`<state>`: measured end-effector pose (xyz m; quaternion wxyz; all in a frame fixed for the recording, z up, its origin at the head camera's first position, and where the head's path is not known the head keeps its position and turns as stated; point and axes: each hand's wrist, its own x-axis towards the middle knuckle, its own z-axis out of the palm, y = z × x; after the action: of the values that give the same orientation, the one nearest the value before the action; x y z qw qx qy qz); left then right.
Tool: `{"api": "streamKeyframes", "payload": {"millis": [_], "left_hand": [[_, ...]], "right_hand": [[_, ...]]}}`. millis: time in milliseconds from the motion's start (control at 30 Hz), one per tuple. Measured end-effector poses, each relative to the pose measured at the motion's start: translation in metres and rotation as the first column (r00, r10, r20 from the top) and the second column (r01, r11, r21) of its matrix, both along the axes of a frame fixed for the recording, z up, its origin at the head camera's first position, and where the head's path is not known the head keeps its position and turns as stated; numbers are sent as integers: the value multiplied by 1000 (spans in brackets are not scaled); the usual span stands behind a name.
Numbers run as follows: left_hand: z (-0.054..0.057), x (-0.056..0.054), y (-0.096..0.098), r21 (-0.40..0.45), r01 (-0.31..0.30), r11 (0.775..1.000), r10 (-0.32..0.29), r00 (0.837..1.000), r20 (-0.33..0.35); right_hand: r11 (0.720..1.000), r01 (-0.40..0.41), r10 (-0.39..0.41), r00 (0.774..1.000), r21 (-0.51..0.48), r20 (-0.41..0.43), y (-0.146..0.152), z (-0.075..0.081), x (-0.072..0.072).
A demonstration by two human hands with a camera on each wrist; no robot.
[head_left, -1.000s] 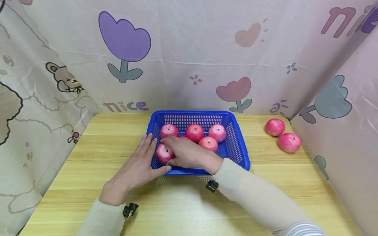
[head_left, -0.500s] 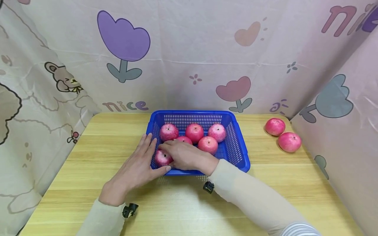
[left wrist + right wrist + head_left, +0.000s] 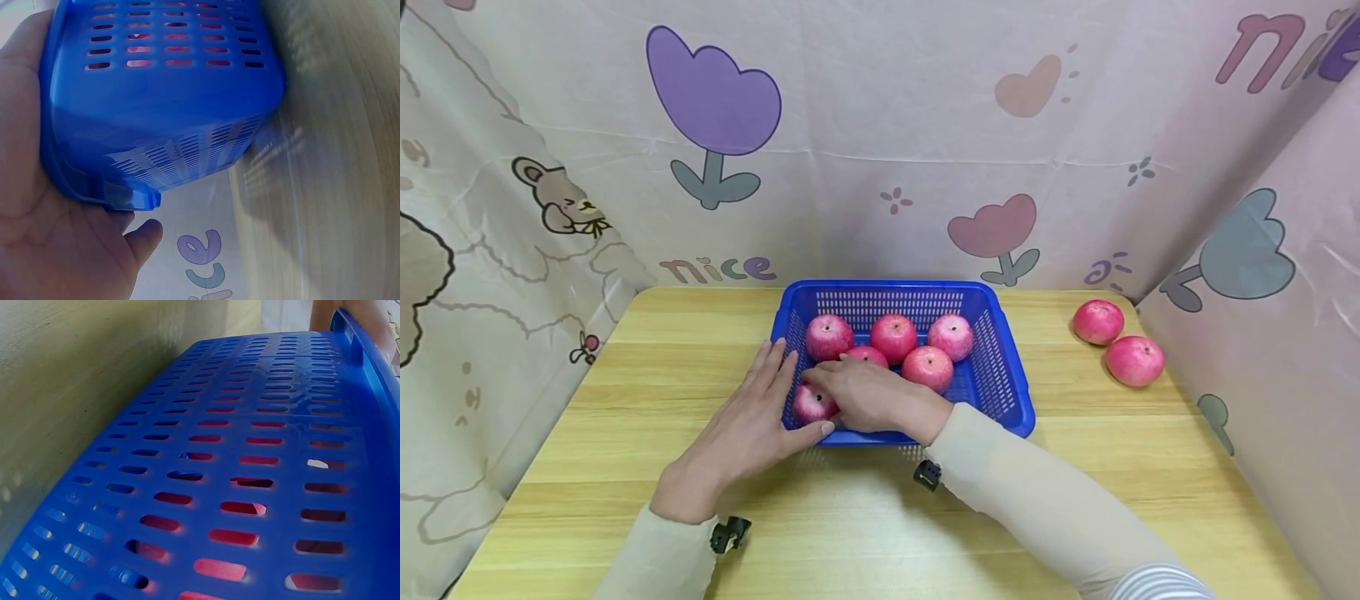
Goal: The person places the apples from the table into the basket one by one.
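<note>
In the head view my right hand (image 3: 880,396) reaches into the blue plastic basket (image 3: 1021,404), its fingers and thumb around a pink-red apple (image 3: 814,405) in the front left corner. Part of that apple is covered by the hand. My left hand (image 3: 741,429) rests on the basket's left front corner, fingers extended along the rim; the left wrist view shows its palm (image 3: 56,250) against the rim. Several other apples sit in the basket, among them one at the back right (image 3: 951,337) and one half hidden (image 3: 867,357). The right wrist view shows mostly the slotted basket wall (image 3: 250,425).
Two more apples lie on the wooden table (image 3: 647,367) at the far right, one behind (image 3: 1098,322) and one in front (image 3: 1136,362). A printed cloth (image 3: 857,100) hangs behind the table and at both sides.
My right hand has brought the apple slightly toward the basket's front left corner, uncovering more of the middle apple. Over the last half second little differs. The left hand has stayed on the rim.
</note>
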<state>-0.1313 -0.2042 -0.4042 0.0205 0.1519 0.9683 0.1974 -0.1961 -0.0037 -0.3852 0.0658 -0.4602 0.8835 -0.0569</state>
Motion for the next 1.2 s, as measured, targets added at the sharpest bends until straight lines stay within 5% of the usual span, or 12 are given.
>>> {"api": "streamKeyframes", "payload": {"millis": [833, 1200], "left_hand": [[0, -1, 0, -6, -5, 1000, 5, 1000, 10], [5, 0, 0, -103, 5, 995, -6, 1000, -16]], "right_hand": [[995, -6, 3, 1000, 98, 31, -1, 1, -2], [997, -33, 28, 997, 68, 65, 3, 4, -6]]}}
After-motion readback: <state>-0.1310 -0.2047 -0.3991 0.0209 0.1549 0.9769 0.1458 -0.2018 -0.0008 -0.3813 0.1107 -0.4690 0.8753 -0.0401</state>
